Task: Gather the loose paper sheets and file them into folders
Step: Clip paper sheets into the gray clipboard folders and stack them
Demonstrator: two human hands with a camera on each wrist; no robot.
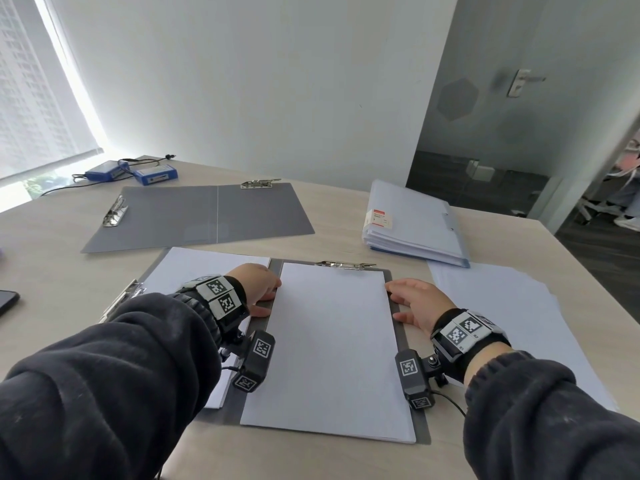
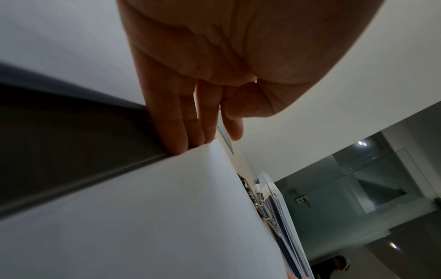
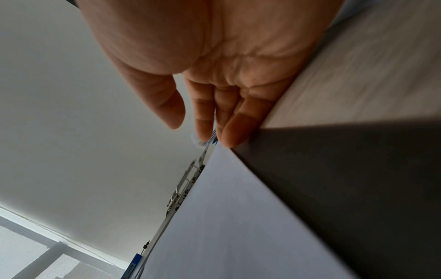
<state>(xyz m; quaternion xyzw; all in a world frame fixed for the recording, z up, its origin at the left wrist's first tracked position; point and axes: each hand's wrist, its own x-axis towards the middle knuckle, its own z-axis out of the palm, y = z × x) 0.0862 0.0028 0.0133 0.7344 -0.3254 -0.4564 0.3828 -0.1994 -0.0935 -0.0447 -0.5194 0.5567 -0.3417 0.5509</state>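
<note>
A stack of white sheets [image 1: 332,348] lies on the right half of an open grey folder [image 1: 398,320] in front of me, under its metal clip [image 1: 344,265]. More white sheets [image 1: 194,268] lie on the folder's left half. My left hand [image 1: 258,284] rests with straight fingers [image 2: 177,132] against the stack's left edge [image 2: 167,188]. My right hand [image 1: 414,299] rests with straight fingers [image 3: 235,130] against the stack's right edge [image 3: 238,217]. Neither hand holds anything. Loose sheets [image 1: 512,317] are spread on the table to the right.
A second open grey folder [image 1: 204,216] with two metal clips lies further back. A thick stack of filed papers [image 1: 415,226] sits at the back right. Two blue boxes [image 1: 131,173] with cables are at the far left, a dark phone [image 1: 7,301] at the left edge.
</note>
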